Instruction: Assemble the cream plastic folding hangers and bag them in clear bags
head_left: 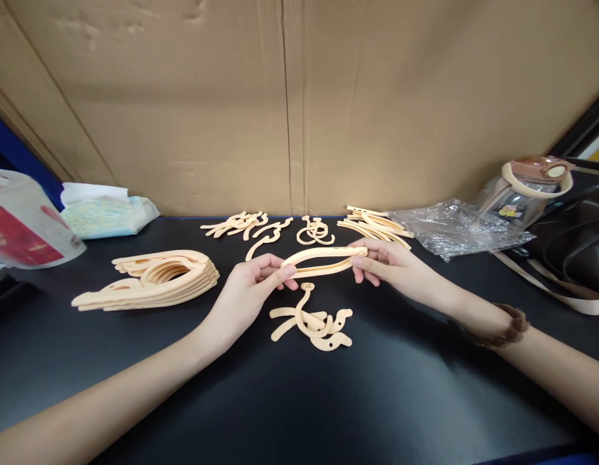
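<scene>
Between my two hands is a beige plastic hanger frame piece (pixel 323 250), made of two curved strips with a gap between them. My left hand (pixel 253 284) pinches its left end between thumb and fingers. At the other end my right hand (pixel 384 261) grips it, thumb in front. Just below lies a small group of loose beige parts: a curved hanger hook (pixel 306 316) resting over flat arm pieces (pixel 335 341) with rounded, holed ends. Left of my left hand sits a neat stack of folded beige hangers (pixel 183 278).
Along the cardboard wall (pixel 207 116) lie piles of arm pieces (pixel 236 223), hooks (pixel 315 231) and long strips (pixel 371 226). Clear plastic wrap (pixel 449 226) and a drinking bottle (pixel 526 194) are at right. A tissue pack (pixel 105 213) and a white tub (pixel 32 219) stand left.
</scene>
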The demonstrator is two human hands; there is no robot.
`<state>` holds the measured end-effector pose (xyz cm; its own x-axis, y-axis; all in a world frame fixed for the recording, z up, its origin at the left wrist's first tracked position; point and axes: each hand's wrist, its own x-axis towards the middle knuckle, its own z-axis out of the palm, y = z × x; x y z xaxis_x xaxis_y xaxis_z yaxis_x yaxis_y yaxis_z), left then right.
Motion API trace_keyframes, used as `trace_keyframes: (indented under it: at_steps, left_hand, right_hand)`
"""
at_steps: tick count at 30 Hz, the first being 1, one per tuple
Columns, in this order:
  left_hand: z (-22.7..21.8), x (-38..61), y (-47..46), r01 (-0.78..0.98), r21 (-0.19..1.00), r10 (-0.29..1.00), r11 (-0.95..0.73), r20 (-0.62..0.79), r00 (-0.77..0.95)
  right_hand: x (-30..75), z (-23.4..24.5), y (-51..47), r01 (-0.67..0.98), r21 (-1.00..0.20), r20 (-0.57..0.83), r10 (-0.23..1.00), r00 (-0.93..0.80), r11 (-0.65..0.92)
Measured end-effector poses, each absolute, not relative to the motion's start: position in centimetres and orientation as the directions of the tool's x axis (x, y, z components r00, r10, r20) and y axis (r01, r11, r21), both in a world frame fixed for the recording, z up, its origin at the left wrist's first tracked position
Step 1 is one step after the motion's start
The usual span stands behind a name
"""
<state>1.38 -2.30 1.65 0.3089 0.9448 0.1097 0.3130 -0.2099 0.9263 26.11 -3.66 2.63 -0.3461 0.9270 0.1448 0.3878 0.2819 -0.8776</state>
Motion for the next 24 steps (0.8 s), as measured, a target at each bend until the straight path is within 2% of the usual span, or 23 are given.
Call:
trace_keyframes:
  at_steps: [17, 24]
  left_hand:
    - [1.49, 1.32, -2.21, 0.27, 0.953, 0.959, -0.136, 0.059, 0.277]
    - [1.36, 1.22, -2.09, 0.318, 0.92, 0.944, -0.228, 0.128, 0.305]
  right_hand:
    - [26.57, 2.36, -3.44, 0.346, -0.895, 0.133, 0.91, -0.394, 0.28]
    - [26.36, 2.5, -3.54, 0.37, -0.885, 0.144, 0.921, -0.363, 0.284]
